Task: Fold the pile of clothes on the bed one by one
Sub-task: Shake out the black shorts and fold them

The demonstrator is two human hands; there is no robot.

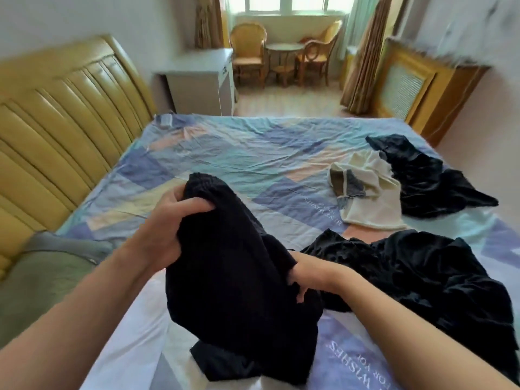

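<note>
2 hands lift a black garment [233,266] off the bed [253,153].
Left hand [166,229] clenches its top; right hand [305,277] pinches its edge.

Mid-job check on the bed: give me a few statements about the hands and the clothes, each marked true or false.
1. Both hands hold the same black garment. True.
2. The left hand grips its bunched top edge. True.
3. The cream garment is already folded. False: it lies crumpled.
4. The right hand rests flat on the bedsheet. False: it grips the black garment.
5. The wicker chairs stand beside the headboard. False: they stand by the window.
</note>
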